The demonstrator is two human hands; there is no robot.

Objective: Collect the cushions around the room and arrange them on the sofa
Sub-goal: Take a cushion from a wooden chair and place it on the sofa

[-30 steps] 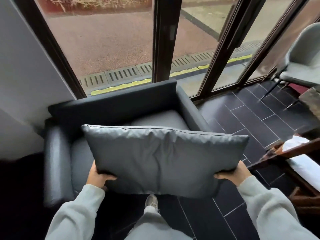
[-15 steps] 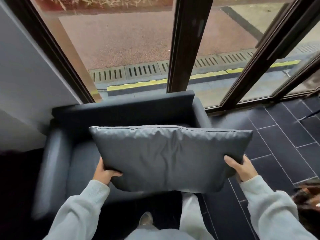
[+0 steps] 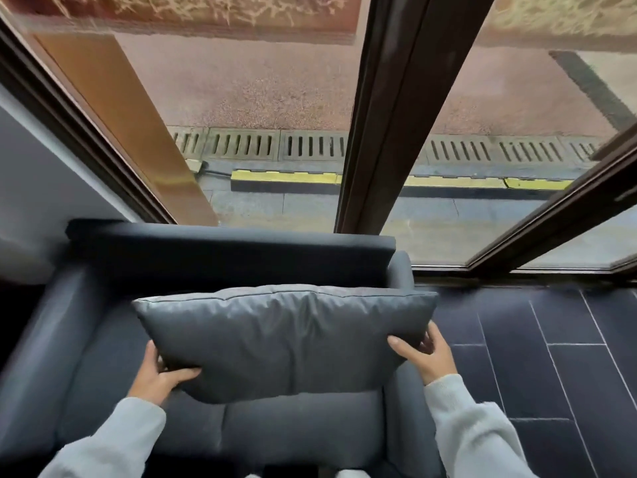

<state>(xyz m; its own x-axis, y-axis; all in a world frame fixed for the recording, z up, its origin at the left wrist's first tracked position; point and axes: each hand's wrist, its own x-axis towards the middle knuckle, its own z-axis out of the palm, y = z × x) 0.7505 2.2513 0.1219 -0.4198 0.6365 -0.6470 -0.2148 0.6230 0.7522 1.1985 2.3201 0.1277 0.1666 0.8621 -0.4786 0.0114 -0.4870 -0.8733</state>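
Observation:
A large dark grey cushion (image 3: 282,339) is held upright over the seat of a dark grey sofa (image 3: 227,250), its top edge just in front of the backrest. My left hand (image 3: 162,374) grips its lower left corner. My right hand (image 3: 425,353) grips its right edge, fingers wrapped behind it. The cushion hides the middle of the seat and the lower backrest. I cannot tell whether the cushion's bottom edge touches the seat.
Tall glass panes in dark frames (image 3: 389,132) stand right behind the sofa. A pale wall (image 3: 41,181) is at the left. Dark tiled floor (image 3: 551,357) lies to the right of the sofa's right armrest (image 3: 401,270).
I have stepped closer to the sofa. The cushion moved forward and down, from in front of the sofa to over its seat near the backrest. Both hands kept their hold.

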